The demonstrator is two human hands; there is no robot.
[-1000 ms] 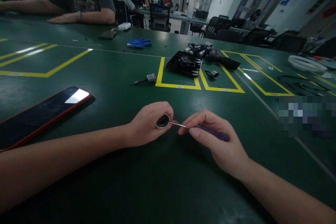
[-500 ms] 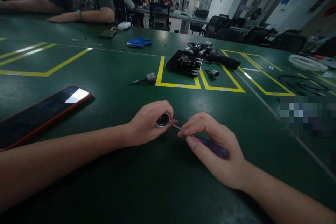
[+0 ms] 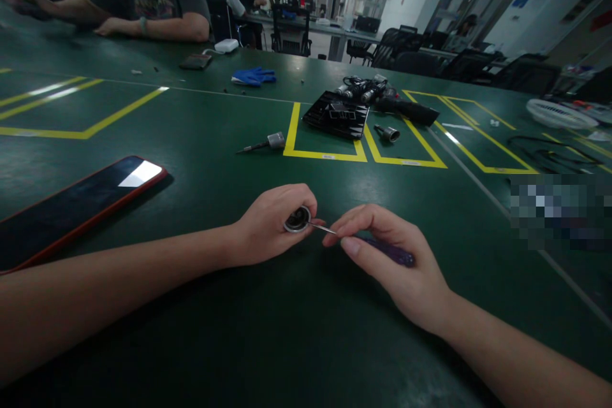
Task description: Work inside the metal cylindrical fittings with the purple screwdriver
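My left hand (image 3: 272,223) is wrapped round a round metal cylindrical part (image 3: 297,219), whose open end faces me with a dark inside; the rest of it is hidden in the fingers. A screwdriver (image 3: 389,250) with a purple handle is gripped in my right hand (image 3: 382,255). Its thin metal shaft points left and its tip is at the rim of the part's opening. Beyond my hands, a metal piece with a thin pointed stem (image 3: 274,141) lies on the green table (image 3: 215,331).
A phone (image 3: 76,210) lies at left. Farther back are a blue glove (image 3: 253,76), a black tray-like box (image 3: 337,115), a heap of metal parts and cables (image 3: 366,88), and another metal part (image 3: 391,134). A person's forearm (image 3: 172,29) rests on the far edge.
The screwdriver's handle has risen slightly and the tool lies flatter, with my right hand shifting along. My left hand stays nearly still. Across the table, a person's arm has moved.
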